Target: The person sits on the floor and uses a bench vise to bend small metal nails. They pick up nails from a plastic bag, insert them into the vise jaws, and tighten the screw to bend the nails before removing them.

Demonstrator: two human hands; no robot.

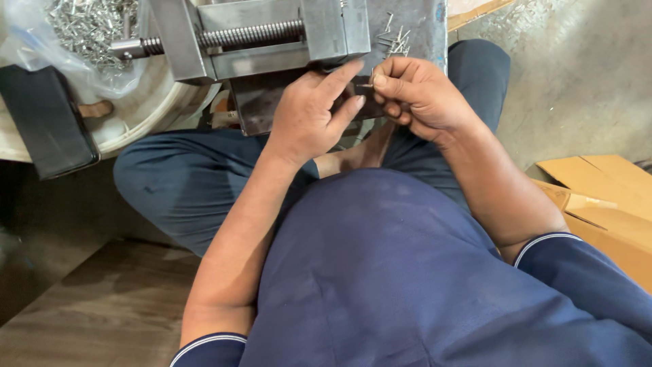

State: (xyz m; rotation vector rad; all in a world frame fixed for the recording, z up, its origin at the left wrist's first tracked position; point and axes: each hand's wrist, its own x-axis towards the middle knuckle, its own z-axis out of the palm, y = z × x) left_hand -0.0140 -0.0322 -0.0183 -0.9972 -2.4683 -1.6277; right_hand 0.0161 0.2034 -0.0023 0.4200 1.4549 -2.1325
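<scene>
Pin (367, 85) lies level, pinched between both hands' fingertips.

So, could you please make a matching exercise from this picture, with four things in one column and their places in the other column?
Things:
1. metal vise
2. bag of small metal pins
3. cardboard box
4. thin metal pin

Places:
A. far right, on the floor beside the person's knee
B. pinched in the fingertips of the right hand, next to the left hand
C. top middle, just above both hands
D. top left corner, in clear plastic

Pairs: 1-C, 2-D, 3-A, 4-B
</scene>
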